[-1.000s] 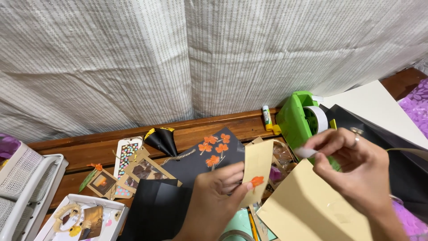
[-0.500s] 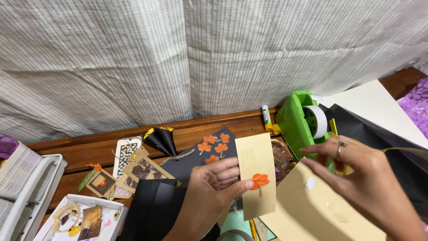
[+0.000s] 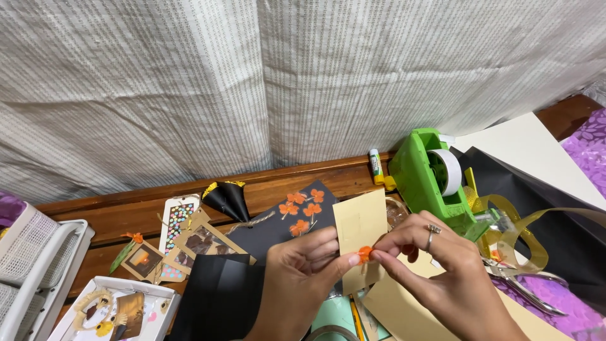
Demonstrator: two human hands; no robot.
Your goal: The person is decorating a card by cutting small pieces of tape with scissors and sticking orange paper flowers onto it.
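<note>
Tan card [image 3: 360,227] stands upright in the left hand [image 3: 300,278], its grip pinched on the lower edge. Right hand [image 3: 442,265] pinches the small orange flower [image 3: 365,254] against it. Leftward, a white tray [image 3: 158,297] holds paper ornaments [image 3: 104,312].

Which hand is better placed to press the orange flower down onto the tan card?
Probably the right hand: its fingertips already pinch the orange flower on the tan card. The left hand grips the card's edge and steadies it.
</note>
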